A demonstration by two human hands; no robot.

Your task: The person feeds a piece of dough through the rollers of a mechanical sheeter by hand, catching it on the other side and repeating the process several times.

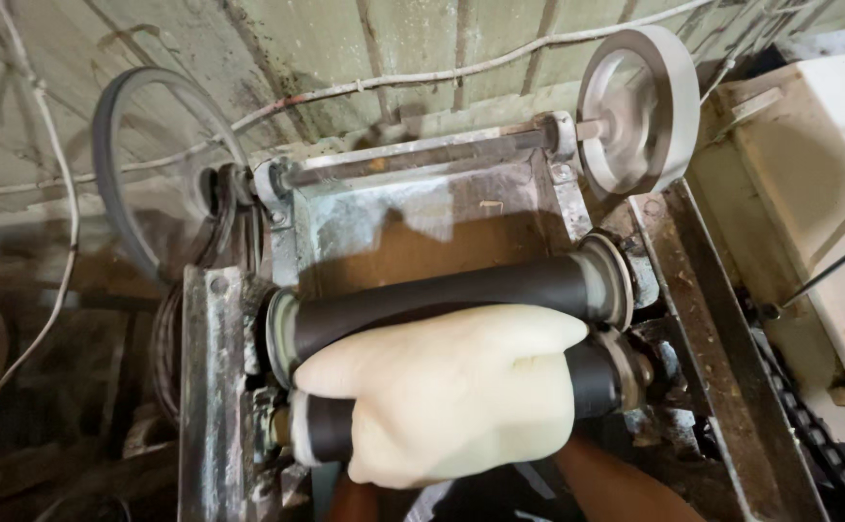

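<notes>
Feeding dough sheet [451, 387] through the twin rollers [442, 300], you're partway; your hands sit under it, grip can't tell.

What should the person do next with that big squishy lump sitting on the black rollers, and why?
Probably nudge the pale dough lump upward toward the seam where the upper black roller meets the lower black roller. It is draped over the lower roller, bulging toward the person, and only its top edge reaches that seam. The arms come from underneath; the hands are hidden, so their grip cannot be told.
</notes>
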